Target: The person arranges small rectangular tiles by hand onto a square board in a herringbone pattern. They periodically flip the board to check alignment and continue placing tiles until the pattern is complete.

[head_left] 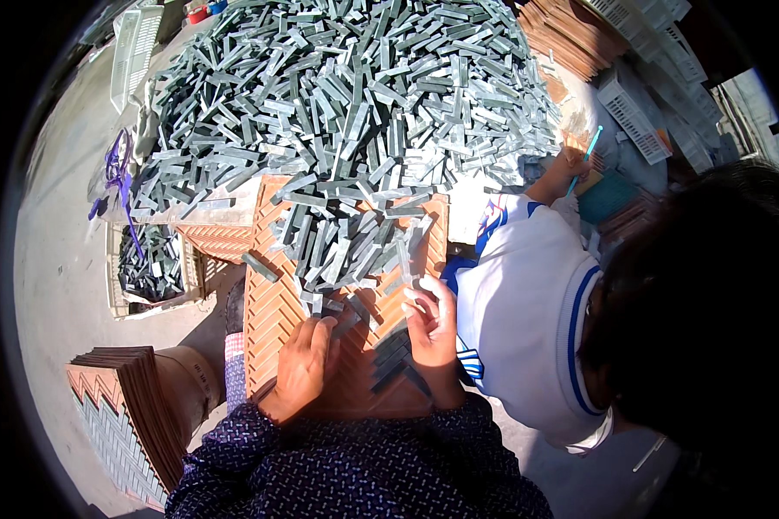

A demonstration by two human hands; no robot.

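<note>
My left hand (pixel 301 359) is closed, its fingertips on a short grey stone strip (pixel 317 304) at the near edge of the loose strips; the fingers partly hide it. Curled with thumb and forefinger raised, my right hand (pixel 433 329) has its fingertips at the lower end of a pale grey strip (pixel 404 258). Beneath both hands lies an orange tray (pixel 273 324) moulded with a herringbone pattern. Dark strips (pixel 394 359) sit in its slots between my hands. A loose heap of strips (pixel 342 242) covers the tray's far part.
A large mound of grey strips (pixel 346 95) rises beyond the tray. At right, a co-worker in a white shirt (pixel 528 320) holds a turquoise stick (pixel 587 156). A crate of strips (pixel 151 264) and stacked trays (pixel 125 415) stand at left, white crates (pixel 636 112) at far right.
</note>
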